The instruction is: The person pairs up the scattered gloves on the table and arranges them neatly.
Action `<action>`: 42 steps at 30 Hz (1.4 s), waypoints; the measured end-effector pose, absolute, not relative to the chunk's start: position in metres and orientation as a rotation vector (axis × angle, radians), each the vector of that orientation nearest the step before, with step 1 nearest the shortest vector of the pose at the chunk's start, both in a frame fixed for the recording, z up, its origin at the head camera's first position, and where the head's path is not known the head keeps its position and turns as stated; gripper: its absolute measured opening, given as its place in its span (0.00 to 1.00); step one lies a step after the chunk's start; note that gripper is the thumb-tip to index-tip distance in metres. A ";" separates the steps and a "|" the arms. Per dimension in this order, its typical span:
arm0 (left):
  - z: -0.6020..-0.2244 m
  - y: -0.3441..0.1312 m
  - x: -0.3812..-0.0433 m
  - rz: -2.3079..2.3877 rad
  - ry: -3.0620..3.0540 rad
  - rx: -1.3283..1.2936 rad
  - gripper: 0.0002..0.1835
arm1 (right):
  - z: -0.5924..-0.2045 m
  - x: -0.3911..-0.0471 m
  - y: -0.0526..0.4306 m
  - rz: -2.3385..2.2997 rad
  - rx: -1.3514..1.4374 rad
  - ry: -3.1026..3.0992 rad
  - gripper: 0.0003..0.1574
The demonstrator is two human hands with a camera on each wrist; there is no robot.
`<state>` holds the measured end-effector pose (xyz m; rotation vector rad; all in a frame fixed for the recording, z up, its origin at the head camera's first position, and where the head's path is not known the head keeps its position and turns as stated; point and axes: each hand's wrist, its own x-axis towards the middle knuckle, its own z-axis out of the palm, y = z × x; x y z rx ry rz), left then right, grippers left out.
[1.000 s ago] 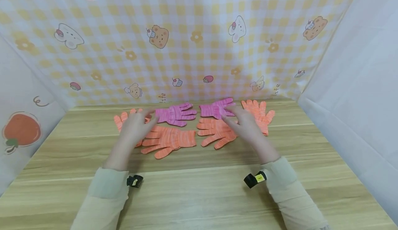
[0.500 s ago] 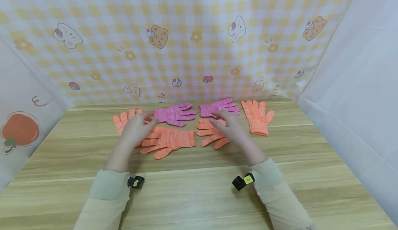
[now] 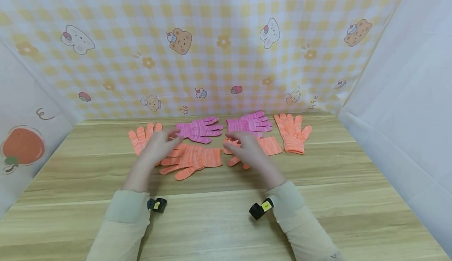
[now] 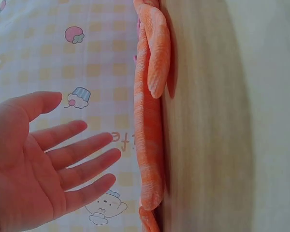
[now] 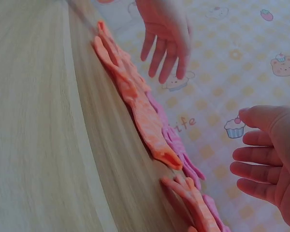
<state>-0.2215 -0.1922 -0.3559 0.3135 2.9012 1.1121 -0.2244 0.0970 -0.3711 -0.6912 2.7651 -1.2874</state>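
Checked backdrop [image 3: 212,66] past left hand [image 3: 157,146] and right hand [image 3: 247,148] reads "life"; both loosely spread, hovering above orange gloves [image 3: 203,157].

Room to pass runs along the front of the table [image 3: 212,229] between the sleeves [image 3: 121,218]; beyond the gloves [image 3: 197,158], the checked cloth [image 3: 219,64] bars the way

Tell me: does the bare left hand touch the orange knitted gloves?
Apart: the left wrist view shows yellow-checked cloth between the left hand and gloves.
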 end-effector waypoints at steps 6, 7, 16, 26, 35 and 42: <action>-0.358 -0.193 -0.224 1.125 2.826 0.394 0.24 | -0.374 -0.227 0.085 -1.268 -0.687 2.755 0.27; -0.358 -0.194 -0.225 1.117 2.821 0.409 0.23 | -0.375 -0.227 0.083 -1.269 -0.689 2.750 0.27; -0.361 -0.198 -0.229 1.080 2.729 0.402 0.25 | -0.381 -0.229 0.074 -1.233 -0.688 2.711 0.29; -0.364 -0.196 -0.231 1.020 2.664 0.447 0.29 | -0.386 -0.233 0.064 -0.989 -0.727 2.775 0.29; -0.365 -0.190 -0.235 0.927 2.665 0.409 0.32 | -0.393 -0.238 0.060 -0.786 -0.859 2.863 0.28; -0.363 -0.186 -0.235 0.822 2.683 0.402 0.34 | -0.398 -0.238 0.058 -0.727 -0.871 2.891 0.27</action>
